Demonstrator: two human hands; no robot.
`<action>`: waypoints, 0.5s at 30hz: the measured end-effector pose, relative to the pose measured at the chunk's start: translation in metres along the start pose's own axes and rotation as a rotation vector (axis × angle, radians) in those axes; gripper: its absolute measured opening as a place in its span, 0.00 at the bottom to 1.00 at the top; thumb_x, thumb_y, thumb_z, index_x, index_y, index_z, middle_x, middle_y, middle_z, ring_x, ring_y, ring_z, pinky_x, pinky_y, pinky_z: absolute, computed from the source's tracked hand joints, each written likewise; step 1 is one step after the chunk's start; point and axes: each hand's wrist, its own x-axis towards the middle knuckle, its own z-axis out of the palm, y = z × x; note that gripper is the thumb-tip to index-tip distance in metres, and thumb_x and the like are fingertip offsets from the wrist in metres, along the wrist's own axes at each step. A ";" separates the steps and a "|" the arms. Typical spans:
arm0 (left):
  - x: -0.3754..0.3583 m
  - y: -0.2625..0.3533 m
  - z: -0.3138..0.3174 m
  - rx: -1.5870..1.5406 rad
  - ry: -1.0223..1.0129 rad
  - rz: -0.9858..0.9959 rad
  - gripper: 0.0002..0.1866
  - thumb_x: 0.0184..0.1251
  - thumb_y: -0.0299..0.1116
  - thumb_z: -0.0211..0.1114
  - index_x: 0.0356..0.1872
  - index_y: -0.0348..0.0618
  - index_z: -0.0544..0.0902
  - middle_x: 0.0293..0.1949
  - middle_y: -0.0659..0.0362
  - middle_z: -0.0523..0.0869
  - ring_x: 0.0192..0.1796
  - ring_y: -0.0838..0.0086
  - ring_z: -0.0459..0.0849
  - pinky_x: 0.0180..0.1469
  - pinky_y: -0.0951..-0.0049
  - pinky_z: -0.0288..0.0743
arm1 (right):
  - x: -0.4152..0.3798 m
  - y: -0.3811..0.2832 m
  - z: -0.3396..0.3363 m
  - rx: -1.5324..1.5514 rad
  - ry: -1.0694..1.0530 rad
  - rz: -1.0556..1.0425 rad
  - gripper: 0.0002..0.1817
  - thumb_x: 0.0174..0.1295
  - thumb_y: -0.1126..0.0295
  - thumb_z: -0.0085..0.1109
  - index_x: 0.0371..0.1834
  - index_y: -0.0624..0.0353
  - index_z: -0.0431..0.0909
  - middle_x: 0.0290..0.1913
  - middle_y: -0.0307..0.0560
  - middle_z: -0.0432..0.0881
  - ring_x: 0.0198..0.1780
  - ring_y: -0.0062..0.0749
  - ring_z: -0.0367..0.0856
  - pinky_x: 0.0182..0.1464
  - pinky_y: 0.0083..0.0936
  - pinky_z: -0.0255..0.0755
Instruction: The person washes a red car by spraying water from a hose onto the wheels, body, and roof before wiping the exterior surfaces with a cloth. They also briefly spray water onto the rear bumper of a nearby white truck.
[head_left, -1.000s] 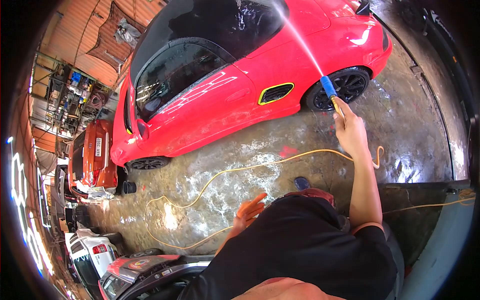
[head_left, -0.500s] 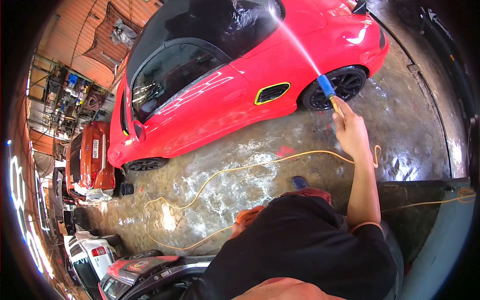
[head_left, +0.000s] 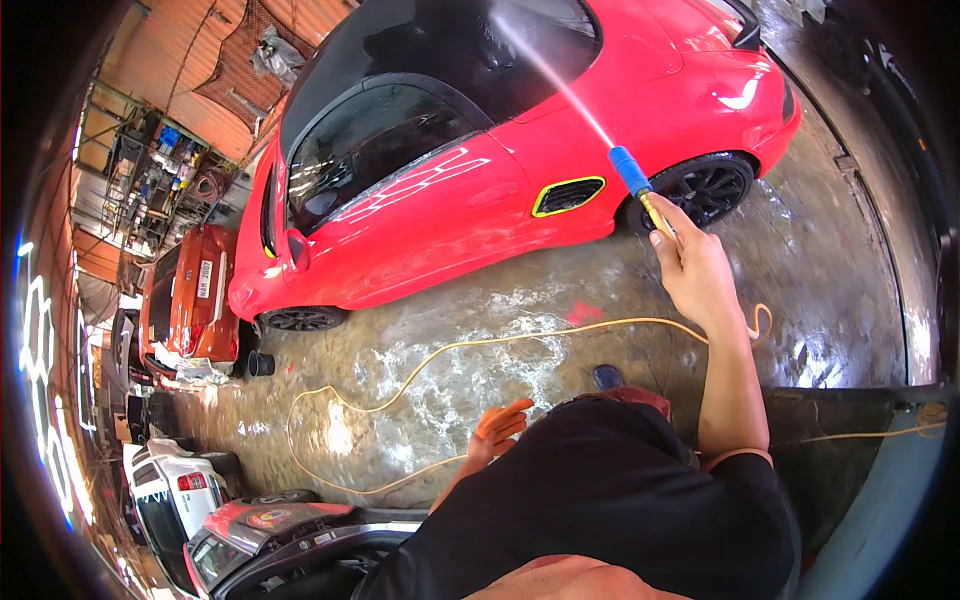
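Note:
My right hand (head_left: 697, 272) is closed around the brass end of a hose nozzle (head_left: 630, 172) with a blue sleeve. A white jet of water (head_left: 560, 88) leaves its tip and strikes the black roof of a red car (head_left: 420, 262), which is wet and shiny. Low beside my body, my left hand (head_left: 496, 430) holds nothing, its fingers stretched out and partly apart. A yellow hose (head_left: 455, 345) lies in a loop over the wet floor; where it meets the nozzle is hidden behind my right hand and forearm.
An orange-red car (head_left: 195, 300) stands past the red car's front. At lower left are a white vehicle (head_left: 180, 505) and a grey-and-red car (head_left: 265, 530). A black bucket (head_left: 261, 363) sits on the floor. Cluttered shelves (head_left: 165, 180) line the far wall.
My right hand and the nozzle have shifted slightly left, and the jet lands farther left on the roof. My left hand has come farther out from my body, its fingers more visible.

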 end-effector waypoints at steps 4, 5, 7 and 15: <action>-0.006 -0.008 -0.001 -0.012 0.026 0.010 0.26 0.82 0.53 0.56 0.65 0.46 0.85 0.63 0.52 0.89 0.68 0.63 0.86 0.66 0.60 0.80 | 0.002 -0.026 0.007 0.006 -0.112 -0.055 0.25 0.75 0.70 0.60 0.75 0.48 0.76 0.29 0.68 0.82 0.33 0.67 0.85 0.39 0.53 0.75; -0.008 -0.011 -0.001 -0.017 0.033 0.012 0.26 0.82 0.52 0.56 0.65 0.46 0.85 0.63 0.52 0.89 0.68 0.63 0.86 0.66 0.60 0.80 | 0.003 -0.028 0.011 0.016 -0.105 -0.116 0.25 0.75 0.70 0.59 0.75 0.49 0.76 0.27 0.66 0.82 0.33 0.66 0.85 0.39 0.55 0.74; -0.011 -0.017 0.000 -0.032 0.047 0.013 0.25 0.82 0.52 0.56 0.65 0.46 0.85 0.62 0.51 0.89 0.68 0.63 0.86 0.65 0.60 0.80 | 0.005 -0.040 0.016 0.013 -0.145 -0.147 0.25 0.75 0.69 0.59 0.75 0.48 0.76 0.27 0.66 0.82 0.33 0.66 0.85 0.39 0.55 0.74; -0.025 -0.049 0.007 -0.101 0.113 0.051 0.24 0.81 0.51 0.57 0.64 0.47 0.86 0.61 0.51 0.90 0.67 0.63 0.87 0.65 0.60 0.80 | 0.037 -0.107 0.023 -0.214 -0.170 -0.345 0.22 0.77 0.66 0.56 0.73 0.49 0.79 0.31 0.66 0.85 0.36 0.67 0.87 0.43 0.58 0.79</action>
